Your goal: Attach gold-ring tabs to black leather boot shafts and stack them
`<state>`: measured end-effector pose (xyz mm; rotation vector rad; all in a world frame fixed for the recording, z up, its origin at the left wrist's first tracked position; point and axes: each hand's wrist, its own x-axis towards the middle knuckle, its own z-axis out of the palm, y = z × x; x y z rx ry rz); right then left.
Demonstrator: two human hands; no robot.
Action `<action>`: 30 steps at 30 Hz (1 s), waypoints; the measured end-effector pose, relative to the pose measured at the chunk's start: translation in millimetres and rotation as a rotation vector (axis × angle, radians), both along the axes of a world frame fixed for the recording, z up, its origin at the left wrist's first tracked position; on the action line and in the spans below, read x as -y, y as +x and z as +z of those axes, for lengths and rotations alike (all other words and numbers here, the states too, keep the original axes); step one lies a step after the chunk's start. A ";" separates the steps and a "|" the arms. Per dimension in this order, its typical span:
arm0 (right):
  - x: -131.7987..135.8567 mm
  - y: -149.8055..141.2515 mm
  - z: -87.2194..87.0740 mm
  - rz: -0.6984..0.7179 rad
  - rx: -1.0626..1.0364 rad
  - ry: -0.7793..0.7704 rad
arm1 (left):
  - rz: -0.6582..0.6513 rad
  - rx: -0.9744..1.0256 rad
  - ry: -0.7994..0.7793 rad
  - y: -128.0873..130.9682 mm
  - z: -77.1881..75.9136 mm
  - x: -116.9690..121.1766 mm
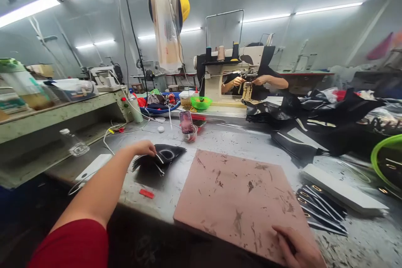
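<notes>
Head view: the black stack (170,155), just under the left grip (146,149), might slide askew or come up several layers together if pinched too deep. That grip looks closed on its top, how many layers I cannot tell; well to its right, the right grip (296,246) rests loosely open, seemingly empty, on the pink board (232,197).
</notes>
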<state>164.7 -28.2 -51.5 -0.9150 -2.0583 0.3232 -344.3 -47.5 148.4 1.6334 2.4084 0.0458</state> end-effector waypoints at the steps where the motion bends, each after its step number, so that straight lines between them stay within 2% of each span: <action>1: 0.9 -2.6 3.3 -0.021 0.017 0.045 | -0.015 -0.013 0.032 -4.3 6.8 -4.0; 3: 2.1 -8.3 12.1 -0.068 0.043 0.106 | -0.048 -0.043 0.112 0.3 14.6 -12.0; 4: 2.4 -11.1 16.3 -0.085 0.051 0.131 | -0.066 -0.063 0.174 11.3 13.6 -15.7; 6: 2.7 -15.3 22.1 -0.117 0.068 0.176 | -0.141 -0.100 0.301 53.3 -1.9 -21.8; 7: 2.9 -16.6 23.5 -0.138 0.077 0.195 | -0.201 -0.183 0.489 83.6 -16.4 -23.6; 8: 3.2 -17.3 24.2 -0.157 0.089 0.212 | -0.339 -0.237 0.569 118.5 -34.4 -24.2; 10: 4.5 -18.0 24.9 -0.188 0.109 0.238 | -0.524 -0.190 0.542 193.1 -74.3 -20.9; 12: 6.7 -20.5 27.2 -0.191 0.119 0.245 | -0.701 -0.123 0.458 256.9 -108.7 -12.2; 14: 8.5 -28.2 31.5 -0.135 0.150 0.240 | -0.790 -0.087 0.403 292.8 -129.9 -2.3; 15: 8.8 -34.3 33.8 -0.075 0.194 0.232 | -0.823 -0.070 0.382 298.4 -135.5 1.4; 17: 7.8 -48.6 37.0 0.087 0.340 0.200 | -0.893 -0.031 0.342 288.7 -139.9 5.7; 19: 5.4 -60.8 37.1 0.233 0.514 0.135 | -0.985 0.006 0.294 262.0 -140.4 9.5; 21: 2.8 -65.8 34.8 0.306 0.637 0.049 | -1.021 0.008 0.236 231.3 -141.7 17.7; 24: 0.1 -59.6 31.0 0.332 0.712 -0.073 | -0.898 0.022 0.188 194.5 -147.0 38.4; 26: -0.6 -51.7 30.2 0.323 0.715 -0.121 | -0.790 0.079 0.173 180.7 -149.4 51.5; 28: -0.4 -45.6 30.4 0.302 0.705 -0.146 | -0.668 0.191 0.158 176.2 -147.9 58.6; 30: 0.3 -42.9 30.9 0.286 0.698 -0.156 | -0.446 0.351 0.170 179.9 -142.3 57.9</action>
